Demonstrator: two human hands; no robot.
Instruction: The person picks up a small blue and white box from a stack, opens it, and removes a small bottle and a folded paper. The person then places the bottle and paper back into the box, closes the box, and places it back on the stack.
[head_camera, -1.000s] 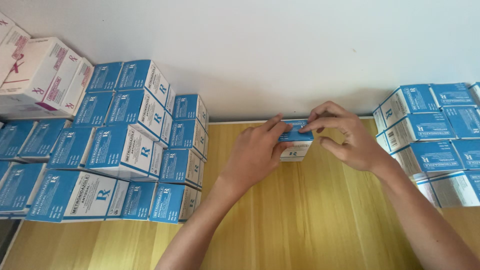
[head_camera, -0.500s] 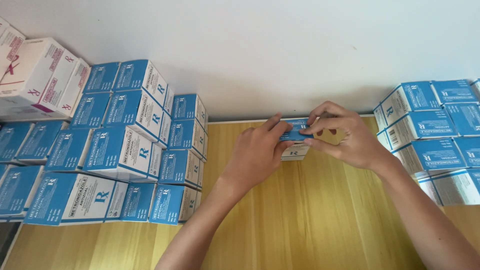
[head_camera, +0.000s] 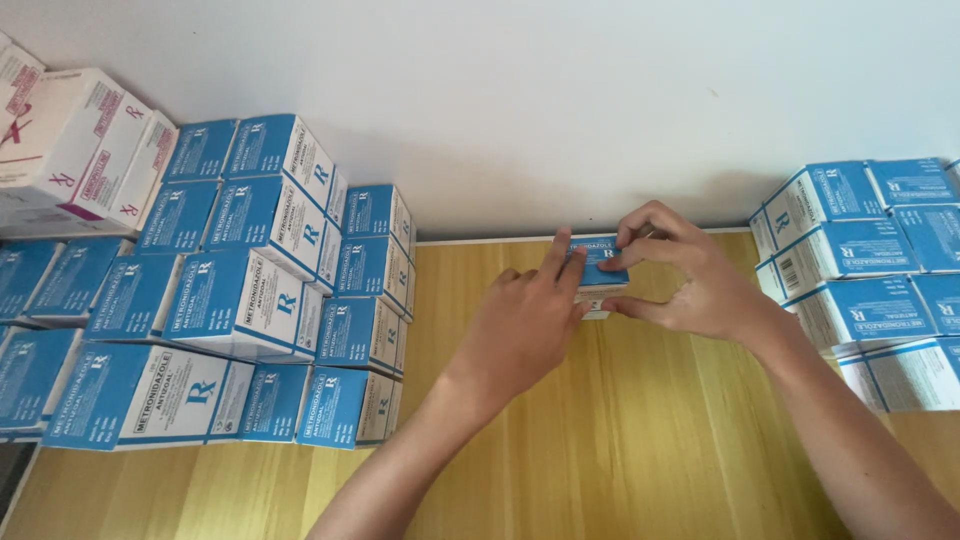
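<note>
A small blue-and-white carton (head_camera: 601, 268) stands on the wooden tabletop (head_camera: 620, 430), pushed up against the white wall (head_camera: 520, 100). My left hand (head_camera: 520, 325) touches its left side, index finger stretched along the top edge. My right hand (head_camera: 690, 275) holds it from the right, thumb under the front face and fingers over the top. Much of the carton's lower part is hidden behind my fingers.
A tall stack of matching blue-and-white cartons (head_camera: 240, 290) fills the left side. White-and-pink boxes (head_camera: 80, 150) sit on top at the far left. Another stack of blue cartons (head_camera: 870, 270) rises at the right edge.
Both hands have slid the small carton back toward the wall. It now stands a little farther from me, and my left index finger has straightened along its top.
</note>
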